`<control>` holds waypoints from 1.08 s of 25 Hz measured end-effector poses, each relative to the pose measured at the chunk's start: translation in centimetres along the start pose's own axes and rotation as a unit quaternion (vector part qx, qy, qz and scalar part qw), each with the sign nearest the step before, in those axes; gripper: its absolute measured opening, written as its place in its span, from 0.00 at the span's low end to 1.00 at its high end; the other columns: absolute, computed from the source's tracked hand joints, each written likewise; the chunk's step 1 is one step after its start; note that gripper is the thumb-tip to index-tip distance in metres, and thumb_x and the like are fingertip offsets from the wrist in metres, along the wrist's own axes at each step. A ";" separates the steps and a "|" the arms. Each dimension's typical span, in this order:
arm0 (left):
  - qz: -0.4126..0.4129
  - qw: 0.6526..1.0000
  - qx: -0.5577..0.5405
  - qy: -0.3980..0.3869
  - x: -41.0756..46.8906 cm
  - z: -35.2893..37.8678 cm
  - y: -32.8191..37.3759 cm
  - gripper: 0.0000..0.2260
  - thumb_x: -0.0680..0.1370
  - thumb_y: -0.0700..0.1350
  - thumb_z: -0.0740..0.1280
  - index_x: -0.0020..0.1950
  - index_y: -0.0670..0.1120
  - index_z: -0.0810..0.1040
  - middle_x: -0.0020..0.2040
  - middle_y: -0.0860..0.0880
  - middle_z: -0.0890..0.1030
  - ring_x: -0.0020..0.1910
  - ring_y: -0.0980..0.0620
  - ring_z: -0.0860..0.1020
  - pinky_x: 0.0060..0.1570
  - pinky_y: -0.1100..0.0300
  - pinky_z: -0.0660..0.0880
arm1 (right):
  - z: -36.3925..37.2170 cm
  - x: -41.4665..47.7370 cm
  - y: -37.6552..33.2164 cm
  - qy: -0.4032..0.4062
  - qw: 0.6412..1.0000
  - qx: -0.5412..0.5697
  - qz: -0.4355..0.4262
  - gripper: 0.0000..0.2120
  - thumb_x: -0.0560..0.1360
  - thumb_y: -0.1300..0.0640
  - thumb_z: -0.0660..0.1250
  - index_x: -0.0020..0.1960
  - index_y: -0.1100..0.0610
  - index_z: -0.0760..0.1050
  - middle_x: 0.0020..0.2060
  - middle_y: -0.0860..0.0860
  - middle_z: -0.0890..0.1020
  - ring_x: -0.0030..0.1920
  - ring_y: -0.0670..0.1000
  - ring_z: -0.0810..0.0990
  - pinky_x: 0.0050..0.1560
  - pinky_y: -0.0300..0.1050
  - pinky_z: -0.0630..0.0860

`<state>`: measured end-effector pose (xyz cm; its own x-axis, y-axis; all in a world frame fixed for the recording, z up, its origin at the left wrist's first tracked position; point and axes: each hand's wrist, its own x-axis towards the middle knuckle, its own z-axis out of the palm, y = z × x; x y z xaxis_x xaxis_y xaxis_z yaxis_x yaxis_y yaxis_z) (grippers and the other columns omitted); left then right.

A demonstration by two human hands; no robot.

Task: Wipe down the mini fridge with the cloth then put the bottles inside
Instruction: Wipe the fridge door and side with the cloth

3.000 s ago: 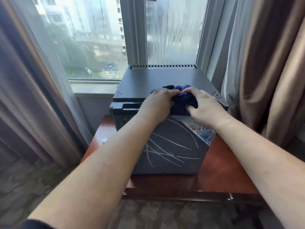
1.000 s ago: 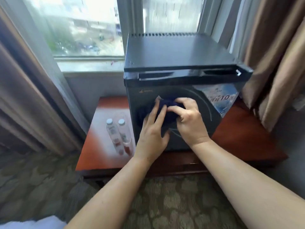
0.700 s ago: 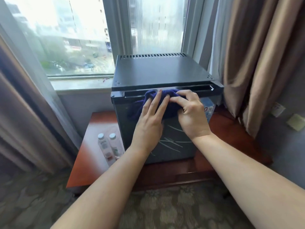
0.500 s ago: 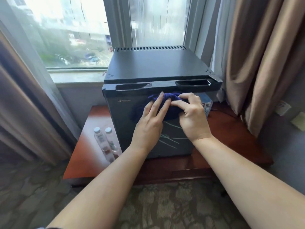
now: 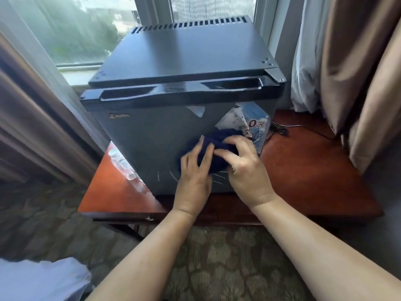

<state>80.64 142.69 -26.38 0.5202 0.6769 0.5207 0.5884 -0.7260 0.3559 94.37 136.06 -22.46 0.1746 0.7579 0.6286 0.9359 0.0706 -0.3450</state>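
Both my hands share one cloth [image 5: 219, 144] on the lower front of the mini fridge [image 5: 152, 137]: my left hand [image 5: 195, 172] lies flat, fingers straight, pressing it on; my right hand [image 5: 243, 168] curls round the bunched top, I judge for steering. The bottles [image 5: 121, 164] lie beside the fridge's left side, not yet inside.

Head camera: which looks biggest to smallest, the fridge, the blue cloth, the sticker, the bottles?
The fridge looks biggest.
Next the blue cloth and the sticker: about alike, both partly hidden.
Smallest: the bottles, partly behind the fridge.
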 end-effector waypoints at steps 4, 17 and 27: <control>-0.111 0.989 -0.095 0.036 0.0 0.3 1.1 0.37 0.67 0.26 0.69 0.73 0.48 0.67 0.70 0.46 0.68 0.68 0.44 0.70 0.74 0.55 0.66 | 0.3 -0.2 0.0 -0.015 0.999 0.018 -0.029 0.14 0.76 0.62 0.64 0.57 0.58 0.85 0.60 0.60 0.81 0.67 0.60 0.75 0.69 0.52 0.74; -0.174 0.971 -0.162 0.007 0.7 -2.4 -0.3 0.29 0.68 0.33 0.73 0.67 0.49 0.72 0.60 0.54 0.69 0.58 0.55 0.74 0.61 0.70 0.70 | 2.0 -0.5 -1.4 0.018 0.986 0.128 0.105 0.20 0.70 0.72 0.67 0.56 0.56 0.85 0.57 0.58 0.78 0.60 0.57 0.76 0.66 0.41 0.72; -0.163 0.943 -0.280 -0.080 0.4 -1.9 -1.2 0.25 0.69 0.30 0.72 0.61 0.51 0.78 0.58 0.55 0.74 0.56 0.66 0.74 0.56 0.77 0.67 | 4.5 -3.2 -3.3 0.110 0.685 0.389 0.605 0.26 0.68 0.53 0.73 0.63 0.41 0.70 0.59 0.49 0.79 0.58 0.54 0.82 0.62 0.62 0.80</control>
<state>79.00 143.61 -25.16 0.4812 0.8521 0.2059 0.3369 -0.3966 0.8539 89.36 136.32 -26.48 0.8011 0.4570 -0.3866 -0.3677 -0.1340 -0.9202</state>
